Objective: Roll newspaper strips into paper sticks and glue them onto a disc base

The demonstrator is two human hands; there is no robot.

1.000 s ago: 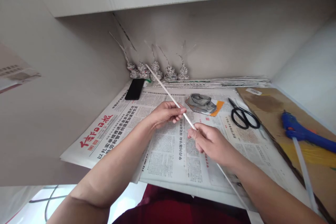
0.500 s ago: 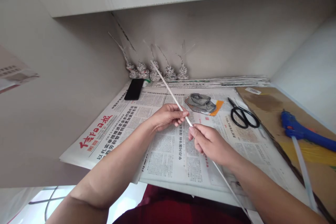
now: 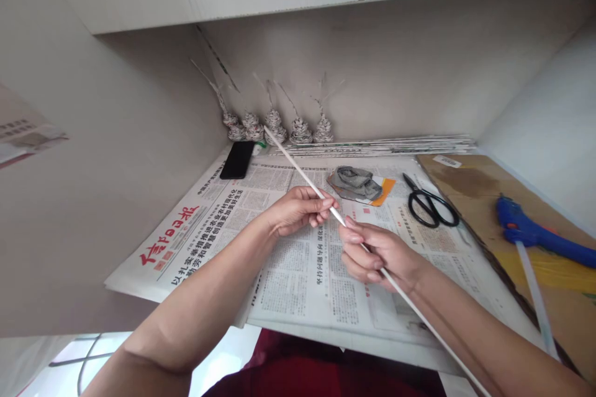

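Note:
Both my hands hold one long thin white paper stick [image 3: 298, 170] that runs from the back left down to the lower right. My left hand [image 3: 298, 209] pinches it between thumb and fingertips at its middle. Just to the right, my right hand [image 3: 379, 253] has turned palm up, with the stick lying across its curled fingers. Under the hands lies a spread newspaper [image 3: 298, 260] with red and black print.
Several small coiled paper cones [image 3: 274, 127] stand at the back wall beside a bundle of rolled paper sticks [image 3: 382, 146]. A black phone [image 3: 237, 159], a folded paper piece [image 3: 358, 184], black scissors [image 3: 428, 205] and a blue glue gun [image 3: 535, 232] on cardboard [image 3: 470, 183] lie around.
My right hand has rolled from knuckles up to palm up on the stick. The stick's far tip has dropped lower against the back wall. The left hand has stayed in place.

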